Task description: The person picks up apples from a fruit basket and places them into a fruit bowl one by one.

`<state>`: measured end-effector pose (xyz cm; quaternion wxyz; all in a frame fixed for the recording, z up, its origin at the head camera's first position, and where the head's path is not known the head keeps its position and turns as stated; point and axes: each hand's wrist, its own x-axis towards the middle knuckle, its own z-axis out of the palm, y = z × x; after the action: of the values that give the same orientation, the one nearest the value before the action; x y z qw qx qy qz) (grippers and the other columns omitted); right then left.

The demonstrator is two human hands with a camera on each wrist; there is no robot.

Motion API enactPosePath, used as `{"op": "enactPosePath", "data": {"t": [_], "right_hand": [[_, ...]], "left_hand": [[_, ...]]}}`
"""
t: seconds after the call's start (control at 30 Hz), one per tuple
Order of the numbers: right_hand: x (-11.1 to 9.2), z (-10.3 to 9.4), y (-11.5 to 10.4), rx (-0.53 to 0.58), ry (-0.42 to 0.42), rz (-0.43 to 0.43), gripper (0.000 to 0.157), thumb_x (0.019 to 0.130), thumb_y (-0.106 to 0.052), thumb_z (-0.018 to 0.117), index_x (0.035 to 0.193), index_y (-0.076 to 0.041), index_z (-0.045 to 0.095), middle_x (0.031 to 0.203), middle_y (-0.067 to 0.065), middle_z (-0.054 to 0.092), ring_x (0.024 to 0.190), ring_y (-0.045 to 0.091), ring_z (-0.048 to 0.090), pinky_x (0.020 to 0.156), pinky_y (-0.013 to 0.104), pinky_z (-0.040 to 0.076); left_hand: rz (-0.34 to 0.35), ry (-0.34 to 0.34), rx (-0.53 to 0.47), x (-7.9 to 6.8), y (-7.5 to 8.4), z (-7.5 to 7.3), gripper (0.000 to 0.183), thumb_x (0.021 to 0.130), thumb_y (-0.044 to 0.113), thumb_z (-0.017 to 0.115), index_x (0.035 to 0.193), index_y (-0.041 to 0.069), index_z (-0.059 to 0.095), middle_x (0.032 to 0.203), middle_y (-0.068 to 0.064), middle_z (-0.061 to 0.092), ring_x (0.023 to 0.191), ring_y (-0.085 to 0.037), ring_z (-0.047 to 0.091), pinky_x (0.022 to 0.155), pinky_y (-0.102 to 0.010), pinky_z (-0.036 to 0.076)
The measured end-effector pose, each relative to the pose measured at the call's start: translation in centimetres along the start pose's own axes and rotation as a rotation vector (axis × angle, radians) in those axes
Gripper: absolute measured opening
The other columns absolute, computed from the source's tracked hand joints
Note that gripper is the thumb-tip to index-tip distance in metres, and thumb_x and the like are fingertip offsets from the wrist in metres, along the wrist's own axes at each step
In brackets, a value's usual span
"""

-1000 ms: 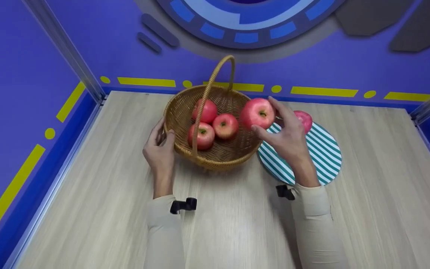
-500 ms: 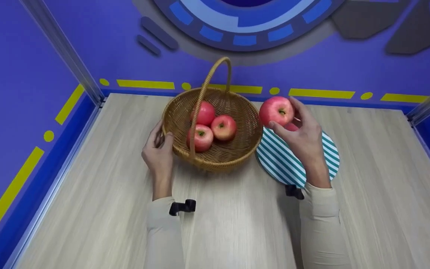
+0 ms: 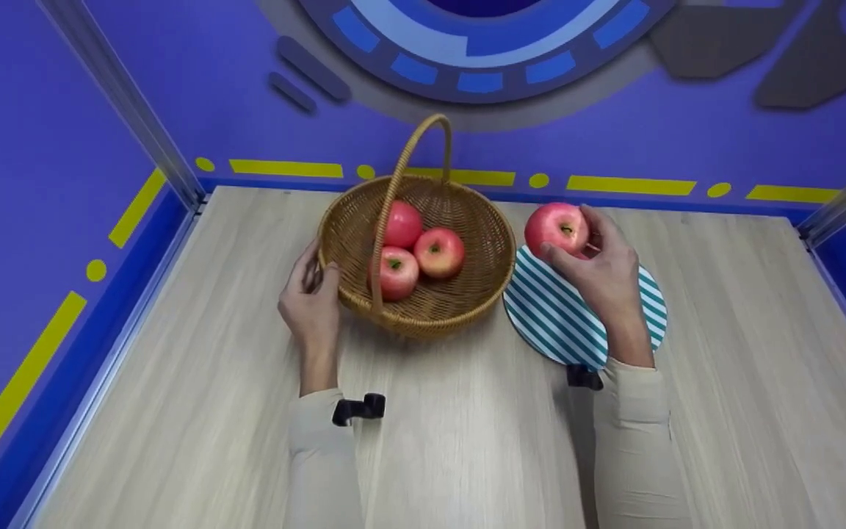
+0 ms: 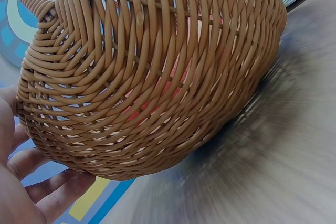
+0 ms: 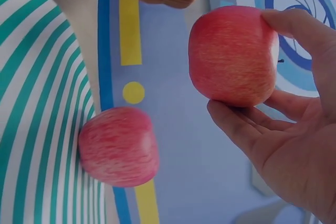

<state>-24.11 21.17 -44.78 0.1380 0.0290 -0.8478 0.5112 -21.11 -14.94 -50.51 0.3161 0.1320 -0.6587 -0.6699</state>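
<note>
My left hand (image 3: 311, 301) grips the left side of a brown wicker basket (image 3: 423, 323), thumb at the rim and fingers along the outer wall. Three red apples, one of them a paler apple (image 3: 440, 253), lie inside under the arched handle (image 3: 406, 158). Right of the basket, my right hand (image 3: 606, 268) holds another red apple (image 3: 557, 227) between thumb and fingers, above the far part of a round green-and-white striped disc (image 3: 555, 316). In the right wrist view, a further apple (image 5: 119, 147) sits on that disc; my hand and the held apple hide it in the head view.
A pale wood-grain table (image 3: 452, 433) carries everything. Behind it stands a blue printed wall panel (image 3: 599, 139), close to the far side of the basket. Another blue panel (image 3: 26, 184) borders the left side.
My right hand has carried its apple rightward, from over the basket's right rim to over the striped disc. My left hand keeps its place on the basket.
</note>
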Motion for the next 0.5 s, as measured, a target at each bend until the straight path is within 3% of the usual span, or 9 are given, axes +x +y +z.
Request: {"op": "enactPosePath", "data": {"t": [0.33, 0.5], "right_hand": [[0.3, 0.4, 1.3, -0.034, -0.061, 0.037, 0.079, 0.091, -0.019, 0.086, 0.156, 0.0, 0.046, 0.146, 0.02, 0.058, 0.125, 0.034, 0.059, 0.108, 0.05, 0.054], [0.4, 0.6, 2.0, -0.044, -0.083, 0.053, 0.078, 0.091, -0.019, 0.086, 0.155, 0.001, 0.046, 0.145, 0.02, 0.057, 0.125, 0.035, 0.058, 0.108, 0.051, 0.054]], "left_hand": [[-0.036, 0.003, 0.012, 0.2, 0.0, 0.1, 0.042, 0.098, 0.0, 0.066, 0.14, 0.002, 0.069, 0.137, -0.016, 0.069, 0.124, -0.029, 0.068, 0.103, -0.03, 0.056], [-0.025, -0.003, 0.003, 0.2, 0.0, 0.0, 0.04, 0.098, 0.004, 0.069, 0.139, 0.008, 0.071, 0.136, -0.014, 0.07, 0.123, -0.029, 0.069, 0.102, -0.03, 0.057]]}}
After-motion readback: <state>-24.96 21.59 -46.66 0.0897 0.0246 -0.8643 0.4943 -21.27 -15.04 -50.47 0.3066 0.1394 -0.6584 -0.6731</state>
